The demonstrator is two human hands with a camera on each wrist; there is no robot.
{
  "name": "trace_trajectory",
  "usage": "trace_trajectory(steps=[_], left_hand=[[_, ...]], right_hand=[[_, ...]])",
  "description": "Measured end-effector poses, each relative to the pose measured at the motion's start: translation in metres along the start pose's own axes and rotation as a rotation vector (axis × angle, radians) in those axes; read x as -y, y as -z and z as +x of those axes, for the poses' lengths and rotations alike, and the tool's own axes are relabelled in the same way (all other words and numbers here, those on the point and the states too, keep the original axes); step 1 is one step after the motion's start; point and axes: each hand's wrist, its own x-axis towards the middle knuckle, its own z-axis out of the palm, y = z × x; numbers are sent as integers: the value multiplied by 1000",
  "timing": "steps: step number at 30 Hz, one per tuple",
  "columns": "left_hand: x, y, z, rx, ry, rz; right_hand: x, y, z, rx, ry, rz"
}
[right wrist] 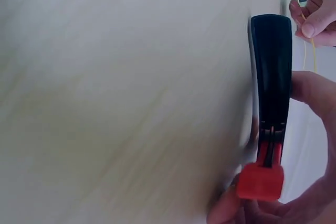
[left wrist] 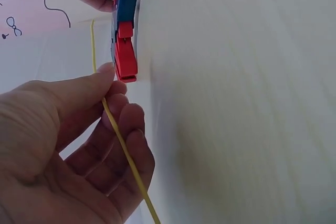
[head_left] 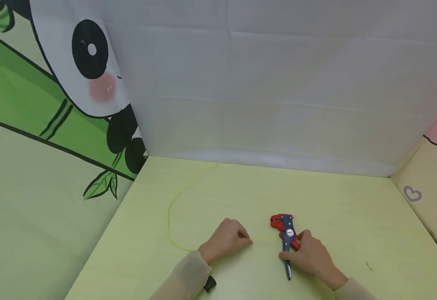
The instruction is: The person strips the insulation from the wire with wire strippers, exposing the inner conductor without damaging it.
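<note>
A thin yellow wire (head_left: pixel 169 216) curves across the table. My left hand (head_left: pixel 227 238) pinches it between thumb and fingertips, with a short length running on to the right toward the tool. In the left wrist view the wire (left wrist: pixel 126 148) crosses the curled fingers. My right hand (head_left: pixel 313 255) holds a wire stripper (head_left: pixel 288 237) with a dark blue body and red parts. The thumb is on the handle and the fingers are by the red trigger. The red nose of the stripper (left wrist: pixel 126 59) appears just beyond my left fingertips. Whether the wire touches the tool is unclear.
The pale yellow table (head_left: pixel 327 200) has a white back panel (head_left: pixel 263 100) behind it and a printed panel (head_left: pixel 27 187) on the left. A small dark scrap (head_left: pixel 368 266) lies to the right. Something black (head_left: pixel 209 284) shows beside the left sleeve.
</note>
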Motion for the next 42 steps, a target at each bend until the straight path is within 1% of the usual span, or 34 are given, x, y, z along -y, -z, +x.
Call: trace_trajectory(steps=[5,9,11,17,22,25,29,31,34,37,39,42], left_hand=[[1,-1,2,-15,43,-49],[3,-4,2,-44,57,-90],[3,-3,2,-56,60,-110],[-1,3,3,-78,88,-119],[-2,6,4,-97,81,-115],[-2,7,5,-106,70,-111],[-2,8,5,-114,69,-106],[-1,9,5,-116,74,-109],[-1,9,5,-118,76,-115],[0,8,6,-119,75,-117],[0,8,6,-118,73,-115],[-1,10,5,-115,75,-112]], right_hand=[[2,8,3,1,-5,34],[1,12,4,23,-27,55],[0,13,4,36,-40,69],[-3,16,1,48,-50,79],[-6,18,4,83,-73,89],[-9,17,4,98,-97,175],[-12,13,4,115,-126,368],[-14,12,4,121,-143,440],[-15,11,5,130,-156,510],[-16,13,6,156,-159,580],[-17,15,7,181,-162,624],[-18,17,8,244,-165,713]])
